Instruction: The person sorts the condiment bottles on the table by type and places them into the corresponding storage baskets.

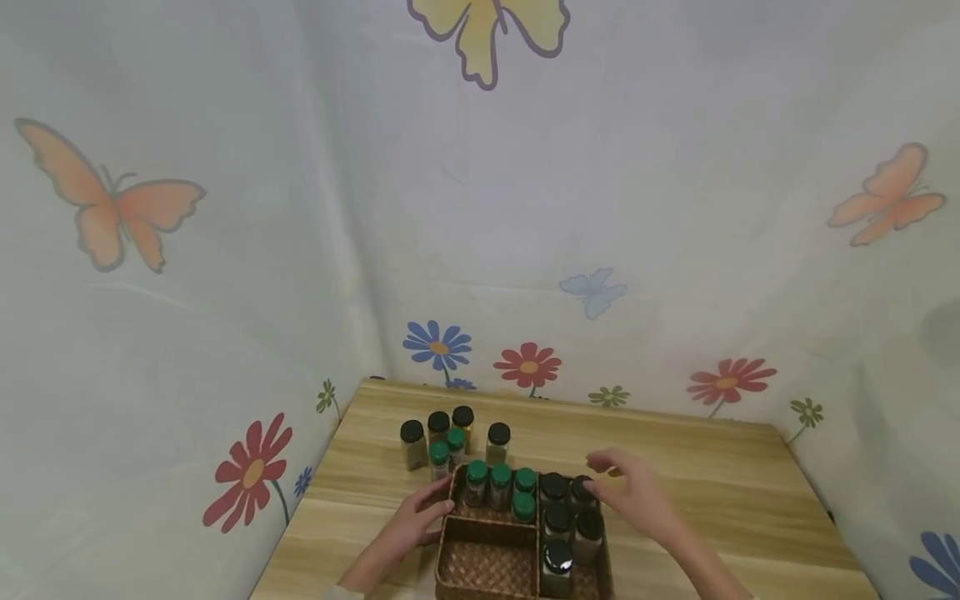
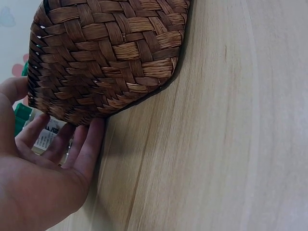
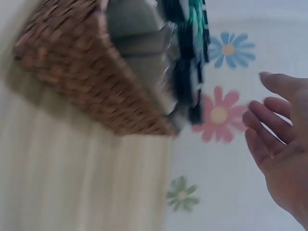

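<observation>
A brown woven basket (image 1: 487,533) with compartments stands at the table's front. My left hand (image 1: 411,527) holds its back left corner, thumb at the rim; in the left wrist view the fingertips (image 2: 94,126) touch the outer wall. Several green-capped spice jars (image 1: 500,490) stand in the back left compartment. Several black-capped jars (image 1: 587,537) fill much of the right compartment. My right hand (image 1: 637,493) hovers by the basket's back right corner, fingers loosely spread. The right wrist view shows this hand (image 3: 284,139) holding nothing, apart from the black caps (image 3: 185,82).
Behind the basket's left part, several black-capped jars (image 1: 414,446) and two green-capped jars (image 1: 439,458) stand on the wooden table (image 1: 675,450). A pale cloth (image 1: 675,208) printed with flowers and butterflies surrounds the table.
</observation>
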Demonstrator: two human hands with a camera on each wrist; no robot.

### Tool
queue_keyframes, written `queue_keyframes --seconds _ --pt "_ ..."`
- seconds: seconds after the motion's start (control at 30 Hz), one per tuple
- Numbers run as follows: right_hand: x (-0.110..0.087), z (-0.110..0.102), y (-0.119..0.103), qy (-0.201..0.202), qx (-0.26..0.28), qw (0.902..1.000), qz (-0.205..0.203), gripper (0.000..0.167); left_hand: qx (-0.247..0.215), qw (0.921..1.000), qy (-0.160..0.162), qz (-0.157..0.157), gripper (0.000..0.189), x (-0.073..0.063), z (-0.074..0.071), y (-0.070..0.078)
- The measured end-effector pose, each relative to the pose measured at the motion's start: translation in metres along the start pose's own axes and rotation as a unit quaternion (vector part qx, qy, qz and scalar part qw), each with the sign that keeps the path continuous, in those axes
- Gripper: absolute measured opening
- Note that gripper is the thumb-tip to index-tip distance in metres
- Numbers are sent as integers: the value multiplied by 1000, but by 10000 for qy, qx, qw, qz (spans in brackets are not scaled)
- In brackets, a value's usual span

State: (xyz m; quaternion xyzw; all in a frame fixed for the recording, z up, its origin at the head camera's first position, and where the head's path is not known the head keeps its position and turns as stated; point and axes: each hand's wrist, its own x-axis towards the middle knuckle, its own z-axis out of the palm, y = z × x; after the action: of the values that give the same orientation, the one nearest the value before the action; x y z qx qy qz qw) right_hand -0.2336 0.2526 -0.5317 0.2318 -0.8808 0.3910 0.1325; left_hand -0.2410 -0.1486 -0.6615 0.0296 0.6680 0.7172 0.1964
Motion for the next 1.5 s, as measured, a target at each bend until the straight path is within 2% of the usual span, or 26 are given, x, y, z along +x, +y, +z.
queue_keyframes --seconds 0.1,0.2,0.3,0.47,0.7,0.93,1.07,1.17,1.33,1.5 --pt "-11 -2 15 379 557 9968 438 28 -10 10000 -7 11 67 1 -1 -1" --pt "-24 1 29 547 1048 9885 947 25 -12 10000 -31 23 67 2 -2 -2" --pt "-37 10 40 606 1213 9789 1531 25 6 10000 -45 18 67 3 -2 -2" --pt "-53 27 53 527 1286 9676 2109 31 28 10000 16 -41 66 3 0 -1" --pt "-64 45 60 499 1521 9527 2585 37 13 9999 112 -119 67 0 2 -3" --pt "-72 51 61 518 2126 9358 2763 35 6 10000 85 -41 67 1 6 -1" --pt "-74 54 62 387 2675 9190 2872 39 -31 9998 170 41 65 -2 6 -3" --pt "-76 56 63 291 2841 9113 2967 43 5 9993 328 156 64 -6 5 -2" --pt "-75 58 63 266 2822 9073 3105 44 456 9947 843 381 61 -18 -6 19" --pt "-73 57 67 196 2798 9029 3258 44 1019 9816 1396 815 59 -20 -29 54"
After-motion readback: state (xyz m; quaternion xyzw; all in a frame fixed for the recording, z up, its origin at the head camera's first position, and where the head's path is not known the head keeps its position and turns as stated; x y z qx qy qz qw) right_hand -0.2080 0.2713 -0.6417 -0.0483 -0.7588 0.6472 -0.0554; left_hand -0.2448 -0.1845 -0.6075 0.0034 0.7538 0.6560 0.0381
